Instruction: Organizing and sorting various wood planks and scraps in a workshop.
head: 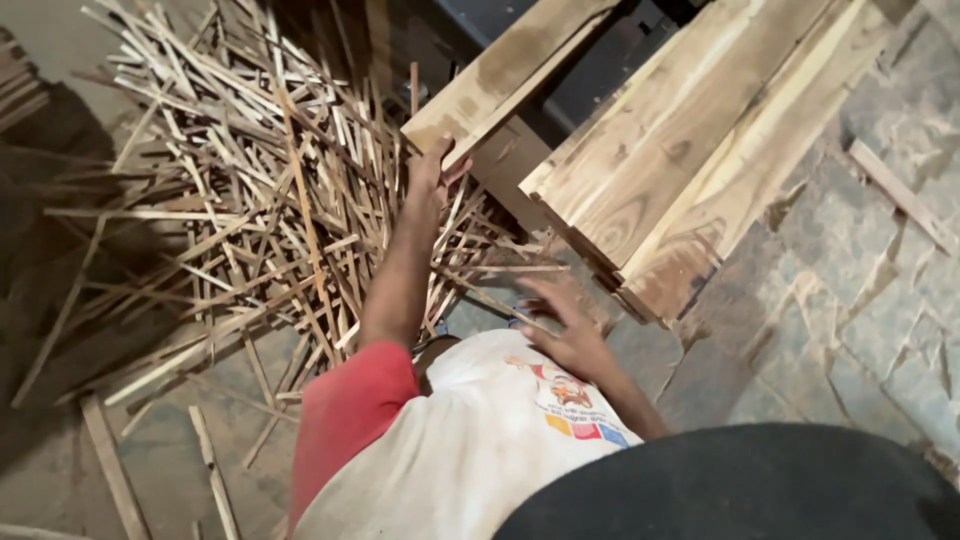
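Observation:
My left hand [432, 172] reaches forward and grips the near corner of a long pale wooden plank [500, 75] that runs away to the upper right. My right hand [565, 328] hovers lower, blurred, with its fingers spread and nothing in it. It is just below the near end of a stack of wide grained planks [680, 150], and I cannot tell whether it touches them. My red sleeve and white shirt fill the bottom middle.
A big loose pile of thin wood strips [250, 190] covers the floor to the left, reaching under my left arm. A dark machine body [600, 70] sits between the plank and the stack. Stone floor [860, 300] with a loose strip [900, 195] lies right.

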